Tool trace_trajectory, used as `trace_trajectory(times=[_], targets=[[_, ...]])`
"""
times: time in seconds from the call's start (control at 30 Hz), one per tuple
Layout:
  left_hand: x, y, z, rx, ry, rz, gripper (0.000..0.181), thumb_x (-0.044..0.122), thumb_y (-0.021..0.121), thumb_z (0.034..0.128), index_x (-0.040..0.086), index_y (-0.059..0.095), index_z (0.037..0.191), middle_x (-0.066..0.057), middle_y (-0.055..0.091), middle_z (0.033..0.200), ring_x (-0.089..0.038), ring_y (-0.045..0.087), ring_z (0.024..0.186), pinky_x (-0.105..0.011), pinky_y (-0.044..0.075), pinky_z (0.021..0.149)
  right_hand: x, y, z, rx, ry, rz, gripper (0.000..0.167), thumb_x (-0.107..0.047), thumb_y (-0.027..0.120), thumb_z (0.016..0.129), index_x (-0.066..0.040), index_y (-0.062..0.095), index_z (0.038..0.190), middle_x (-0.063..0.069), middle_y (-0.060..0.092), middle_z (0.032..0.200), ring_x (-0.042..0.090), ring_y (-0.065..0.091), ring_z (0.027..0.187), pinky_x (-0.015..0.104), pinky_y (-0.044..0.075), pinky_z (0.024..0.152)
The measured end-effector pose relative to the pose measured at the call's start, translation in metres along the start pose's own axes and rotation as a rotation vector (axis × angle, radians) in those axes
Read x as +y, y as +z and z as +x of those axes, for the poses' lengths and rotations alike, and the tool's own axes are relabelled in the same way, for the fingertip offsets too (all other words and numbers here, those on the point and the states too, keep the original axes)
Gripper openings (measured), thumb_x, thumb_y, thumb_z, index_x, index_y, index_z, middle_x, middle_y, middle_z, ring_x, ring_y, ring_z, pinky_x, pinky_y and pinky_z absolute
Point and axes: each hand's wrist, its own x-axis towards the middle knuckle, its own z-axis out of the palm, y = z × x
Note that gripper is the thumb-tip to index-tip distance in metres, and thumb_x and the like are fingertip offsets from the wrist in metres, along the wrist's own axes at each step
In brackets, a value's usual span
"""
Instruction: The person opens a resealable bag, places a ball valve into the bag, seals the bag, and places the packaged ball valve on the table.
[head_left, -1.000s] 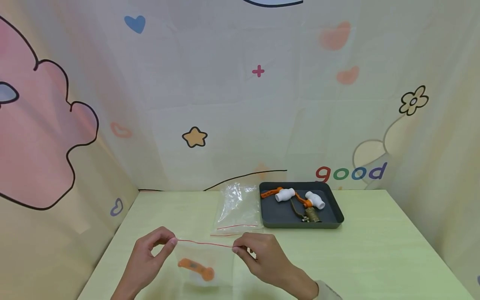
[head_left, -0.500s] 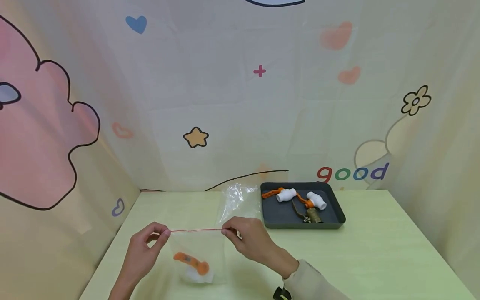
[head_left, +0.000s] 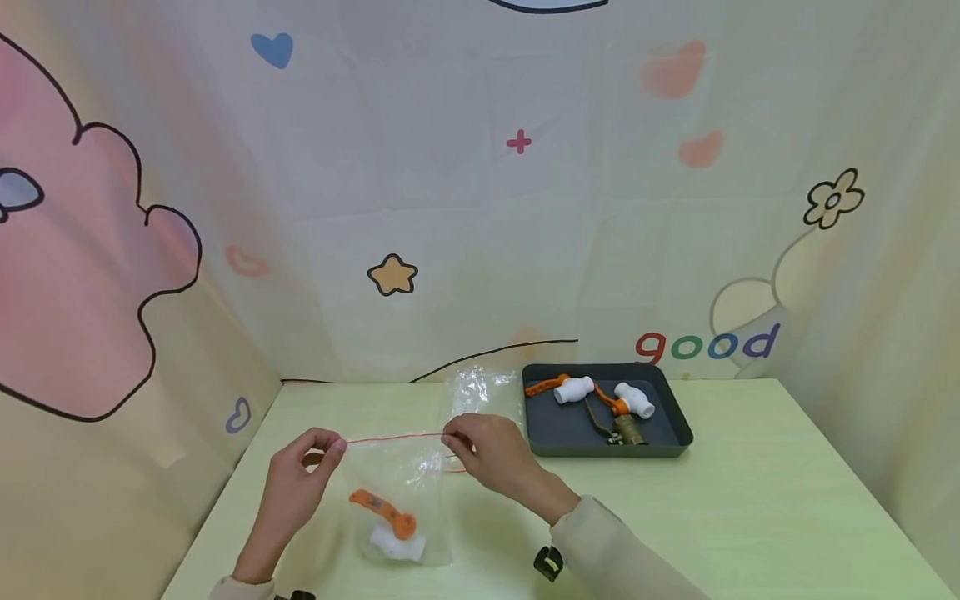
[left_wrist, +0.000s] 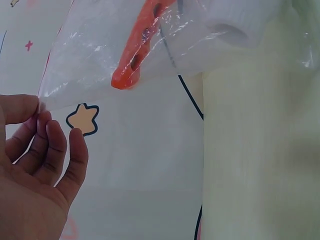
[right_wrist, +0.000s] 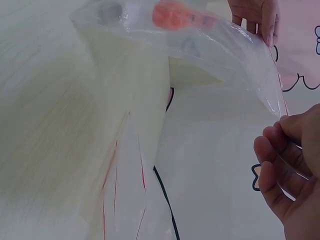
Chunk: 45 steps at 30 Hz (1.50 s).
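A clear plastic bag (head_left: 427, 500) with a red line along its top edge is stretched between the two hands. Inside it lies a white valve (head_left: 397, 543) with an orange handle (head_left: 378, 504). The left hand (head_left: 292, 487) pinches the bag's top left corner between thumb and forefinger, and in the left wrist view that hand (left_wrist: 40, 165) has its other fingers loosely bent. At the top right corner the right hand (head_left: 498, 458) pinches the edge; the right wrist view shows this hand (right_wrist: 295, 165) gripping the corner with its fingertips.
Behind the right hand lie more clear bags (head_left: 483, 392) with red lines. To their right a dark grey tray (head_left: 652, 451) holds two white valves (head_left: 574, 389) with orange handles and a brass-coloured valve (head_left: 628, 430). A printed curtain (head_left: 465, 250) stands behind the table (head_left: 720, 517).
Both hands have raised the bag's top edge away from the body, the right hand also shifting left. The valve in the bag shows more clearly, and both sleeves are now in view.
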Motion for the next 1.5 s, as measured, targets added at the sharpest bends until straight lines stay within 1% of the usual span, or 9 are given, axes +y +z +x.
trace_trajectory(times=[0.2,0.3,0.53,0.73,0.93,1.07,1.17,1.33,1.5], targets=[[-0.008,0.005,0.006,0.011,-0.012,0.041,0.007,0.016,0.068,0.0933,0.012,0.068,0.088,0.001,0.068,0.085,0.002,0.059,0.078,-0.015,0.051,0.073,0.008,0.006,0.01,-0.089,0.084,-0.038,0.011,-0.023,0.065,0.095,-0.015,0.072,0.093,-0.008,0.068,0.079,0.002,0.052,0.065,0.016,0.044,0.062],[-0.013,0.008,0.009,0.016,-0.031,0.065,0.007,0.017,0.067,0.0936,0.011,0.069,0.089,0.0,0.068,0.085,0.001,0.059,0.078,-0.017,0.051,0.072,0.011,0.01,0.017,-0.1,0.089,-0.074,0.011,-0.024,0.065,0.096,-0.017,0.073,0.094,-0.008,0.071,0.082,0.002,0.056,0.068,0.017,0.046,0.063],[-0.028,0.013,0.015,0.004,-0.126,0.093,0.013,0.022,0.065,0.0953,0.01,0.069,0.093,-0.003,0.07,0.089,0.0,0.058,0.083,-0.018,0.051,0.07,0.017,0.022,0.028,-0.117,0.097,-0.127,0.01,-0.024,0.065,0.095,-0.017,0.072,0.093,-0.008,0.07,0.08,0.003,0.056,0.065,0.018,0.044,0.059],[-0.04,0.017,0.02,0.032,-0.146,0.113,0.01,0.018,0.066,0.0941,0.009,0.069,0.092,-0.005,0.071,0.088,-0.002,0.059,0.082,-0.019,0.051,0.069,0.017,0.03,0.034,-0.149,0.128,-0.152,0.01,-0.025,0.064,0.096,-0.018,0.071,0.098,-0.009,0.069,0.078,0.002,0.056,0.064,0.018,0.043,0.058],[-0.052,0.019,0.021,0.022,-0.171,0.126,0.01,0.017,0.065,0.0947,0.008,0.07,0.093,-0.006,0.071,0.088,-0.008,0.061,0.083,-0.019,0.051,0.069,0.017,0.028,0.031,-0.189,0.185,-0.126,0.018,-0.022,0.064,0.095,-0.017,0.067,0.112,-0.008,0.07,0.079,0.002,0.055,0.06,0.018,0.042,0.056],[-0.059,0.018,0.02,0.001,-0.197,0.152,0.012,0.017,0.064,0.0951,0.007,0.07,0.094,-0.007,0.072,0.09,-0.011,0.062,0.083,-0.021,0.049,0.07,0.017,0.024,0.025,-0.194,0.193,-0.113,0.02,-0.021,0.063,0.095,-0.018,0.066,0.115,-0.008,0.07,0.08,0.002,0.051,0.058,0.018,0.04,0.055],[-0.063,0.016,0.019,-0.033,-0.213,0.165,0.016,0.018,0.062,0.0966,0.005,0.07,0.1,-0.01,0.072,0.094,-0.018,0.063,0.087,-0.024,0.048,0.072,0.018,0.019,0.019,-0.189,0.182,-0.117,0.02,-0.021,0.064,0.095,-0.017,0.066,0.115,-0.008,0.07,0.081,0.002,0.052,0.06,0.018,0.041,0.056],[-0.065,0.017,0.015,-0.097,-0.195,0.18,0.027,0.018,0.059,0.0983,0.003,0.065,0.119,-0.015,0.069,0.115,-0.029,0.066,0.103,-0.03,0.053,0.079,0.02,0.006,0.006,-0.18,0.164,-0.124,0.021,-0.021,0.064,0.095,-0.018,0.065,0.115,-0.008,0.07,0.083,0.003,0.053,0.063,0.017,0.042,0.057],[-0.054,0.021,0.014,-0.135,-0.088,0.211,0.032,0.017,0.062,0.0962,0.005,0.061,0.126,-0.015,0.065,0.125,-0.031,0.064,0.11,-0.045,0.054,0.088,0.022,-0.013,-0.01,-0.142,0.131,-0.141,0.023,-0.021,0.065,0.094,-0.018,0.065,0.116,-0.008,0.07,0.085,0.0,0.052,0.06,0.016,0.042,0.056]])
